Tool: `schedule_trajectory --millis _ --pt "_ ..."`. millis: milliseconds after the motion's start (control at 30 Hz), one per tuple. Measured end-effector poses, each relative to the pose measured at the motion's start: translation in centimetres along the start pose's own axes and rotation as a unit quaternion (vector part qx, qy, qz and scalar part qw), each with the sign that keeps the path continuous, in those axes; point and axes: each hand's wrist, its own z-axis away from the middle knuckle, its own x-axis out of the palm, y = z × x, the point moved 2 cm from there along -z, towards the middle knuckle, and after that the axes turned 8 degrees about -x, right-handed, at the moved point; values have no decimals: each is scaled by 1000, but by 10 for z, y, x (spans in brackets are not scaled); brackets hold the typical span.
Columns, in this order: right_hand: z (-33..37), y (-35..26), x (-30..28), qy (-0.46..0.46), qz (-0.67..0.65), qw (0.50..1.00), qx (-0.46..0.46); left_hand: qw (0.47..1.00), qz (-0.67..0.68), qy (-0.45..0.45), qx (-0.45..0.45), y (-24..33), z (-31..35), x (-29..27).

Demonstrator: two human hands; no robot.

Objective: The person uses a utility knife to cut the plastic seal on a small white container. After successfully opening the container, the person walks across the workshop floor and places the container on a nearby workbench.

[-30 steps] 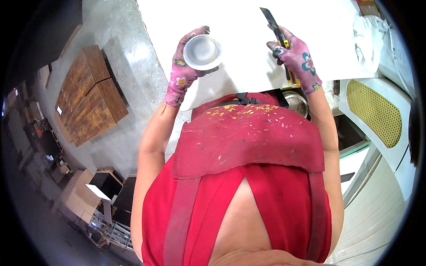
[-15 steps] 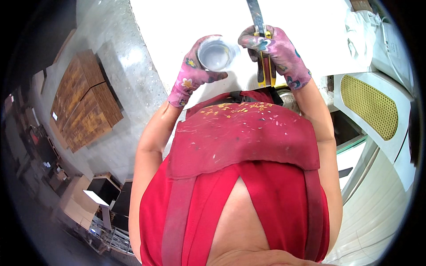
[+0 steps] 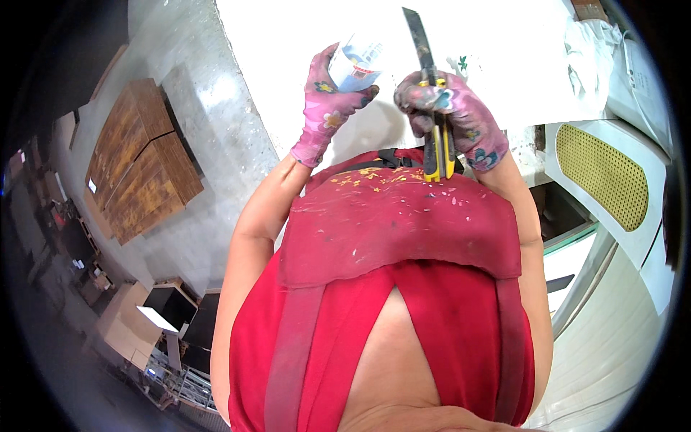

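Observation:
Both hands wear pink flowered gloves, and they are held over the white tabletop (image 3: 288, 43). My left hand (image 3: 327, 108) is closed around a pale cup (image 3: 354, 68) with blue and red print, tipped so that its side faces me and its inside is hidden. To the right of it, my right hand (image 3: 453, 108) grips a yellow and black utility knife (image 3: 440, 155). Its long dark blade (image 3: 417, 36) is extended and points away from me. The knife's rear end overlaps the top of my red apron (image 3: 403, 223). A gap separates cup and knife.
A small green leaf-like mark (image 3: 463, 63) shows on the white surface beyond my right hand. White plastic bags (image 3: 590, 65) lie at the far right, above a panel with yellow woven mesh (image 3: 604, 176). Brown wood-patterned boxes (image 3: 140, 165) stand on the grey floor (image 3: 194, 93) at left.
My left hand has tipped the cup away, so its side shows instead of its open mouth. My right hand has drawn the knife nearer to my body and slightly right.

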Motion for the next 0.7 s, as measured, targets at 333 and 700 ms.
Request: schedule_trajectory --millis 333,700 --pt "19 -25 -26 67 54 989 -117 958 210 -139 -134 -28 -17 -32" --pt "31 20 -73 215 360 908 21 989 61 -114 -68 -13 -17 -31"
